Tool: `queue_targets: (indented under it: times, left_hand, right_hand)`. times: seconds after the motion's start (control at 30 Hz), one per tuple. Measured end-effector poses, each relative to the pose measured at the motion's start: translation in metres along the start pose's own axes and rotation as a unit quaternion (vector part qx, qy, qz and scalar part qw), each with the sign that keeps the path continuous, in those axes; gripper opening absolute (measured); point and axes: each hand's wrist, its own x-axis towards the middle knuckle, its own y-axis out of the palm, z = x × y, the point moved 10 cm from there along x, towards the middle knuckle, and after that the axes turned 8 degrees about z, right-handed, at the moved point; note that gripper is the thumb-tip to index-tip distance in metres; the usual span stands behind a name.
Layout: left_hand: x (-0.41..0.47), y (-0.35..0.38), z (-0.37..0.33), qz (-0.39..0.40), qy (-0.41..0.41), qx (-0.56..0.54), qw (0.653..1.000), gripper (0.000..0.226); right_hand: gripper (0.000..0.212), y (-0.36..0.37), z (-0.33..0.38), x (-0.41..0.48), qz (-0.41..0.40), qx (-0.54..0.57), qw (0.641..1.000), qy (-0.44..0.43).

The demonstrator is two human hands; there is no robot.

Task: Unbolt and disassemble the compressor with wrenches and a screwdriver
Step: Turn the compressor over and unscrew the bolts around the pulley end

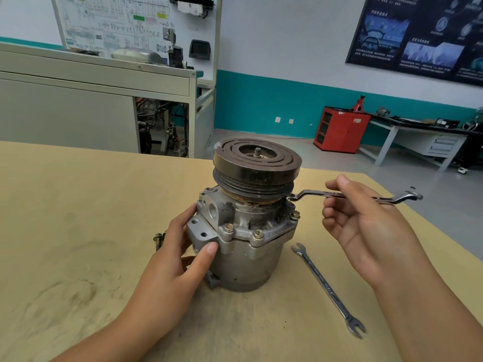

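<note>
A grey metal compressor [243,259] stands upright on the table [78,218], its dark grooved pulley [257,163] on top. Gold-coloured bolts [258,234] sit in its flange. My left hand [183,246] grips the compressor's left side, thumb on the front of the housing. My right hand [366,218] pinches the shaft of an offset ring wrench [311,193], held level to the right of the compressor. The wrench's ring end sits at the flange just under the pulley. Two loose bolts [158,239] lie behind my left hand.
An open-ended spanner [326,286] lies on the table to the right of the compressor. The table's right edge runs diagonally past my right hand. Beyond are a grey cabinet [78,105], a red cabinet [339,129] and a workbench [418,137].
</note>
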Motion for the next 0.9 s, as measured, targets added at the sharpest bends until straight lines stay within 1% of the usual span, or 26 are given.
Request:
queue_targets:
  times: [0.07, 0.13, 0.2, 0.23, 0.3, 0.37, 0.43, 0.53, 0.57, 0.63, 0.67, 0.7, 0.73, 0.83, 0.9]
  left_hand:
    - [0.000, 0.000, -0.001, 0.000, -0.002, 0.007, 1.000, 0.066]
    - [-0.001, -0.001, -0.002, -0.001, -0.003, 0.011, 1.000, 0.066]
    - [0.000, -0.001, -0.001, 0.000, -0.004, 0.011, 1.000, 0.064]
    - [0.000, 0.000, -0.001, 0.001, -0.005, 0.011, 1.000, 0.063]
    - [0.000, 0.000, -0.002, 0.003, -0.005, 0.011, 1.000, 0.063]
    - [0.000, 0.000, -0.002, 0.005, -0.003, 0.011, 1.000, 0.062]
    - [0.000, 0.000, -0.002, 0.008, -0.002, 0.008, 1.000, 0.063]
    - [0.000, 0.000, -0.003, 0.009, -0.001, 0.008, 1.000, 0.064]
    - [0.000, 0.000, -0.003, 0.009, -0.002, 0.010, 1.000, 0.063]
    - [0.000, 0.000, -0.004, 0.010, -0.002, 0.012, 1.000, 0.060]
    - [0.000, 0.000, -0.004, 0.010, -0.002, 0.013, 1.000, 0.059]
    - [0.000, 0.000, -0.005, 0.011, -0.001, 0.013, 1.000, 0.058]
    - [0.000, 0.000, -0.005, 0.012, -0.001, 0.012, 1.000, 0.058]
    - [0.000, 0.000, -0.005, 0.013, 0.001, 0.010, 1.000, 0.057]
    - [0.000, 0.000, -0.005, 0.014, 0.000, 0.010, 1.000, 0.057]
  right_hand:
    - [0.018, 0.004, 0.006, -0.010, 0.025, -0.031, 0.999, -0.026]
    - [0.020, 0.006, 0.014, -0.021, 0.024, -0.093, 0.993, -0.067]
    - [0.005, 0.007, 0.025, -0.033, -0.007, -0.194, 0.973, -0.126]
    - [0.004, 0.008, 0.030, -0.040, -0.025, -0.236, 0.958, -0.161]
    - [0.013, 0.014, 0.038, -0.052, -0.046, -0.283, 0.934, -0.211]
    - [0.019, 0.020, 0.041, -0.061, -0.060, -0.318, 0.915, -0.241]
    - [0.022, 0.027, 0.045, -0.068, -0.064, -0.383, 0.879, -0.278]
    - [0.021, 0.045, 0.047, -0.080, -0.039, -0.486, 0.805, -0.338]
    - [0.022, 0.050, 0.047, -0.084, -0.031, -0.507, 0.788, -0.348]
    - [0.024, 0.055, 0.045, -0.087, -0.023, -0.528, 0.772, -0.353]
    - [0.024, 0.056, 0.043, -0.087, -0.022, -0.529, 0.773, -0.351]
    - [0.022, 0.054, 0.043, -0.086, -0.022, -0.519, 0.783, -0.343]
    - [0.020, 0.050, 0.042, -0.083, -0.025, -0.499, 0.803, -0.326]
    - [0.019, 0.027, 0.035, -0.065, -0.029, -0.380, 0.898, -0.222]
    - [0.015, 0.010, 0.029, -0.051, -0.015, -0.293, 0.945, -0.144]
